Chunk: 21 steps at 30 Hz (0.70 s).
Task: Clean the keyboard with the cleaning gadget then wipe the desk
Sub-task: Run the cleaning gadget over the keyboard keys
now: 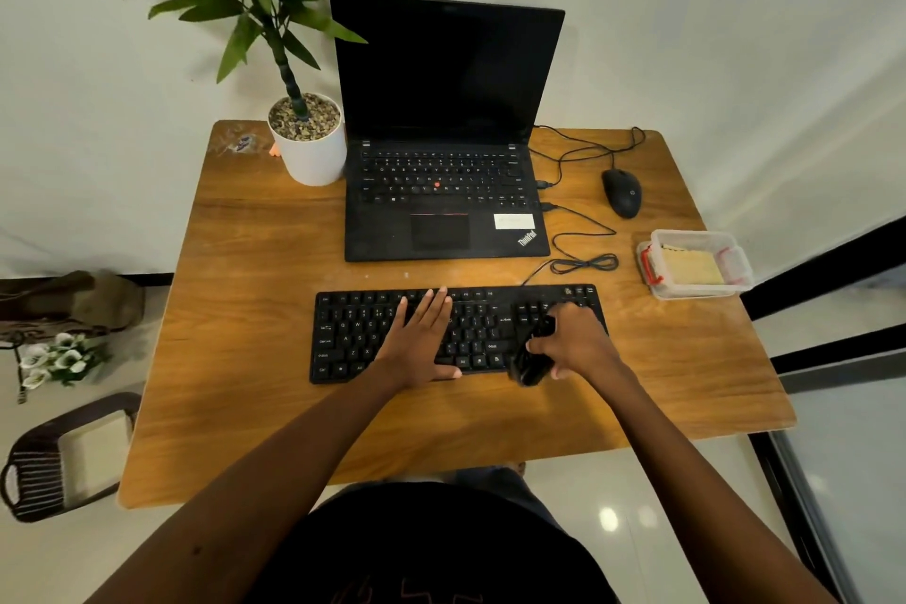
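Midway through cleaning, the left hand (420, 342) lies flat, fingers spread, on the keyboard (456, 334); the right hand (576, 342) grips the cleaning gadget (532, 358) at its right end, desk (245, 309) unwiped.

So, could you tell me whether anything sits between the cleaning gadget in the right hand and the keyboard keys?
Nothing visible does. The right hand holds the black cleaning gadget directly over the keyboard at its right end; the left hand lies flat on the middle keys, beside it.
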Motion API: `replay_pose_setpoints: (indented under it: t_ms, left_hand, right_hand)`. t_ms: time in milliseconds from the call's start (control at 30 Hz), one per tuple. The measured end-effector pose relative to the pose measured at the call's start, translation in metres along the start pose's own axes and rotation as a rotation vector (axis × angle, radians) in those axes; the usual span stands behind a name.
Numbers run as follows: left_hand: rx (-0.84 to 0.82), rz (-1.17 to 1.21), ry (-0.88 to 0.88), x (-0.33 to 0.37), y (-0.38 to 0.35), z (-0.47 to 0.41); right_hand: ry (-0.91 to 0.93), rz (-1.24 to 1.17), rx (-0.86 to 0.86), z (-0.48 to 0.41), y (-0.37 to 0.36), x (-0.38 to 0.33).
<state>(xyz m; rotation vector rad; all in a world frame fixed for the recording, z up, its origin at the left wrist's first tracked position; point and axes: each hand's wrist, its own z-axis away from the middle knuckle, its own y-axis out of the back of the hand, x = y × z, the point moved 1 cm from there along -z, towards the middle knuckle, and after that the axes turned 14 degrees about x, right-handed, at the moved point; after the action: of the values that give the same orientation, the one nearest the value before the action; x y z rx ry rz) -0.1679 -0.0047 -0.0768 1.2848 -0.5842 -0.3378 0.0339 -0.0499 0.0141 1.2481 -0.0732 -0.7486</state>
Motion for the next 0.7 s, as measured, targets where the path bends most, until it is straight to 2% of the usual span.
replay_pose_setpoints:
  t_ms: [100, 200, 300, 367, 467, 533, 700]
  left_hand:
    - [0.005, 0.012, 0.005, -0.004, 0.0, 0.002]
    - [0.005, -0.003, 0.01, -0.008, 0.002, 0.005]
    - [-0.001, -0.022, 0.017, -0.012, 0.003, 0.008]
    - [-0.004, -0.015, 0.019, -0.014, 0.003, 0.009]
    - [-0.007, -0.012, 0.012, -0.016, 0.004, 0.009]
    - [-0.005, -0.006, 0.01, -0.017, 0.003, 0.009]
    - [-0.002, 0.005, 0.01, -0.02, 0.0, 0.009]
  right_hand:
    - [0.013, -0.059, 0.059, -0.015, 0.0, -0.014]
    - [0.067, -0.116, 0.222, -0.036, -0.005, -0.034]
    - [0.153, -0.069, 0.38, -0.046, -0.008, -0.048]
    - [0.171, -0.064, 0.396, -0.046, -0.009, -0.05]
    - [0.175, -0.067, 0.312, -0.037, -0.014, -0.042]
    - [0.128, -0.098, 0.203, -0.024, -0.016, -0.032]
    - [0.054, 0.021, -0.101, 0.004, -0.007, -0.018]
